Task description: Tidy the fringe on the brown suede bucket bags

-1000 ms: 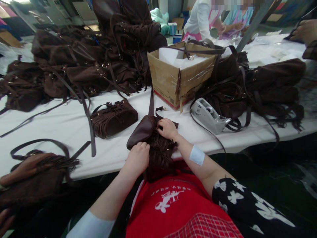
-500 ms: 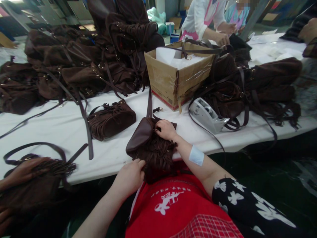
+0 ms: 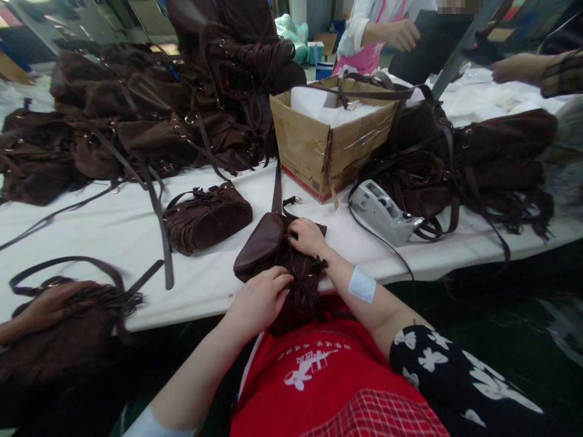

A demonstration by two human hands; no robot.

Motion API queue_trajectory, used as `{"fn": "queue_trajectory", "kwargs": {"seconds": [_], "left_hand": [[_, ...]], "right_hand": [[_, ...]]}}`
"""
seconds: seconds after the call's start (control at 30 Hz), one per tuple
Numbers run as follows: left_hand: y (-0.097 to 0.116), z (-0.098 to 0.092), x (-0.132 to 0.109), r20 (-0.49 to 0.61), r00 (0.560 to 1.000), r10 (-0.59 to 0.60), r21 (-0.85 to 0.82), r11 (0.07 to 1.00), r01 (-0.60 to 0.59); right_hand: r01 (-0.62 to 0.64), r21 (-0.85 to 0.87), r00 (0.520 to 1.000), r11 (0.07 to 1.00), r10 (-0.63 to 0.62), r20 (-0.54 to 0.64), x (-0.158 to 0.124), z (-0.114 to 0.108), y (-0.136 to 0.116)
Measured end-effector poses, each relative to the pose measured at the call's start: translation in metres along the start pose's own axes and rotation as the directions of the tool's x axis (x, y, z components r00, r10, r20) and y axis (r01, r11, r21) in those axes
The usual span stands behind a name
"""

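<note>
A dark brown fringed handbag (image 3: 260, 246) lies at the table's front edge, against my red apron, with its smooth panel turned to the left. My right hand (image 3: 308, 237) is closed on its upper part, fingers curled into the brown material. Over the front fringe is my left hand (image 3: 262, 297), its fingers bent and close together on the strands; the fingertips are partly hidden. The bag's strap (image 3: 277, 189) runs back toward the cardboard box. A second fringed handbag (image 3: 212, 220) rests on its side to the left, apart from both hands.
Brown bags (image 3: 150, 115) are heaped at the back left, and more bags (image 3: 501, 149) at the right. A cardboard box (image 3: 303, 136) holds white sheets. A grey tape dispenser (image 3: 380, 212) stands right. A co-worker's hand (image 3: 54, 306) rests on another bag; other people work behind.
My left hand has moved up and right from the bag's lower side onto its fringe. My right hand stays put. Across the table, a person has raised a dark flat piece.
</note>
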State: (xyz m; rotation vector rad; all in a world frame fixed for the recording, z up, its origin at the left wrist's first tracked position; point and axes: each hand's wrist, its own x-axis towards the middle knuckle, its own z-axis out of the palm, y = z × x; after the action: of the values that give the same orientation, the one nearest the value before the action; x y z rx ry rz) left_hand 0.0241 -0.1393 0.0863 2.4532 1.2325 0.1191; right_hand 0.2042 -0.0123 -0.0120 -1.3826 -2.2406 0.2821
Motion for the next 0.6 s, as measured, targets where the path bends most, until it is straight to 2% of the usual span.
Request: {"fn": "queue_trajectory", "kwargs": {"seconds": [0.1,0.17,0.23,0.43,0.53,0.6], "left_hand": [[-0.01,0.018,0.026,0.01,1.0,0.03,0.032,0.999,-0.03],[-0.012,0.023,0.031,0.049,0.999,0.017,0.085,0.996,-0.021],[-0.011,0.021,0.026,0.081,0.997,0.008,0.131,0.991,-0.018],[-0.003,0.003,-0.011,0.196,0.98,-0.041,0.158,0.987,0.01],[-0.002,0.001,-0.018,0.227,0.972,-0.057,0.168,0.986,0.018],[-0.003,0.002,-0.018,0.209,0.977,-0.05,0.16,0.987,0.017]], "right_hand": [[0.0,0.005,1.0,1.0,0.0,0.004,0.0,-0.001,-0.001],[0.009,0.007,1.0,1.0,-0.009,0.0,0.0,-0.001,0.0],[0.016,0.004,1.0,1.0,-0.016,-0.004,0.0,-0.001,0.0],[0.014,0.002,1.0,1.0,-0.014,-0.007,0.001,0.0,0.001],[0.01,0.01,1.0,1.0,-0.01,0.001,0.001,0.0,0.001],[0.009,0.008,1.0,1.0,-0.009,0.002,0.001,0.0,0.001]]}}
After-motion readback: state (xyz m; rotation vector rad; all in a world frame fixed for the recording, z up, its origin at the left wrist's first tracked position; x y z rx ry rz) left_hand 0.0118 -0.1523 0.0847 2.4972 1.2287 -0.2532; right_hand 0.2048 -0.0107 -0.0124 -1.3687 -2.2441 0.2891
